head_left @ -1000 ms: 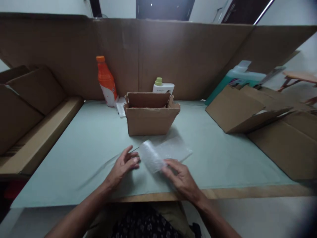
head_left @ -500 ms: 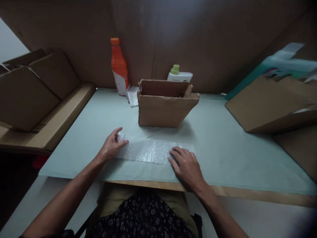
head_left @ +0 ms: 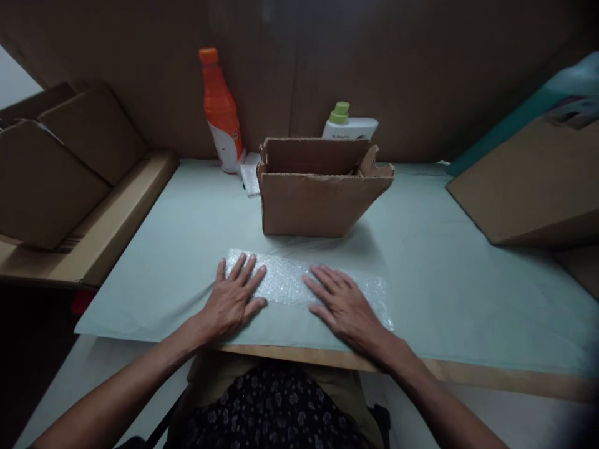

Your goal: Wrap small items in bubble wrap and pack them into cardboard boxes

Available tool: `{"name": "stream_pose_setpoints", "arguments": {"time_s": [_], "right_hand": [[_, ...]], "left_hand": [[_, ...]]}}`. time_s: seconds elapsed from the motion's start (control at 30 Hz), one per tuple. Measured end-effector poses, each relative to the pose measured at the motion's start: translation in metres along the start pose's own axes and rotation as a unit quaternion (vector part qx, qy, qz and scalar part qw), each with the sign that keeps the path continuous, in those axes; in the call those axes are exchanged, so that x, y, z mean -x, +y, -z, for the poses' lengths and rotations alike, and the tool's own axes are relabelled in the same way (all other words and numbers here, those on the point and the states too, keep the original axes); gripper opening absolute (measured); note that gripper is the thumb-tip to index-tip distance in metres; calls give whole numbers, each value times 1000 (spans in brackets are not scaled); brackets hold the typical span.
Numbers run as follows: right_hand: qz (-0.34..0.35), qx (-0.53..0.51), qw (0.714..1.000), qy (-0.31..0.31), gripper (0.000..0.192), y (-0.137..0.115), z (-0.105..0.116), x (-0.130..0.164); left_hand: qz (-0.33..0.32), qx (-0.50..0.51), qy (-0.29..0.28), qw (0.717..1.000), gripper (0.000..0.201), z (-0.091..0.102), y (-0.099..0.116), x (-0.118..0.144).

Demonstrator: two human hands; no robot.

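Both forearms reach forward over table edge. Left hand [head_left: 233, 300] and right hand [head_left: 345, 305] palm-down, fingers spread, pressing flat on bubble wrap sheet [head_left: 286, 282], which lies on the green table [head_left: 435, 280] before cardboard box [head_left: 318, 190].

Under your hands, low in the frame's centre, the bubble wrap [head_left: 285, 280] is clear and whitish with a dotted bubble pattern. It lies on a pale mint-green table cover [head_left: 444, 280]. Above centre you see a plain brown cardboard box [head_left: 318, 199]. Upper left of it stands an orange bottle [head_left: 219, 112] with a white label; behind the box, a white bottle [head_left: 349, 125] with a lime-green cap. At the bottom edge, your dark clothing [head_left: 276, 418] carries small pale flowers.
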State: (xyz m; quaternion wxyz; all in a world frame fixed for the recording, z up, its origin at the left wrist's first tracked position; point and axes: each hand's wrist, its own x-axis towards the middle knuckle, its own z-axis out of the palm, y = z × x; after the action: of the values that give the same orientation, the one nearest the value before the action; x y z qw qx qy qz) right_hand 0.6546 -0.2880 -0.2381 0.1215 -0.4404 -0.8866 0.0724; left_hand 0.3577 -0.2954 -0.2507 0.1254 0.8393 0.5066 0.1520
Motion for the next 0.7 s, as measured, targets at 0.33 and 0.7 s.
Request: {"name": "stream_pose_setpoints", "arguments": {"time_s": [0.33,0.7], "right_hand": [[-210,26,972,107,48,68,27,58],[-205,-224,950,71,38,6,46,70]], "left_hand": [[166,0,138,976,52,15,-37,15],[166,125,187,960,18,33,-8,-8]]}}
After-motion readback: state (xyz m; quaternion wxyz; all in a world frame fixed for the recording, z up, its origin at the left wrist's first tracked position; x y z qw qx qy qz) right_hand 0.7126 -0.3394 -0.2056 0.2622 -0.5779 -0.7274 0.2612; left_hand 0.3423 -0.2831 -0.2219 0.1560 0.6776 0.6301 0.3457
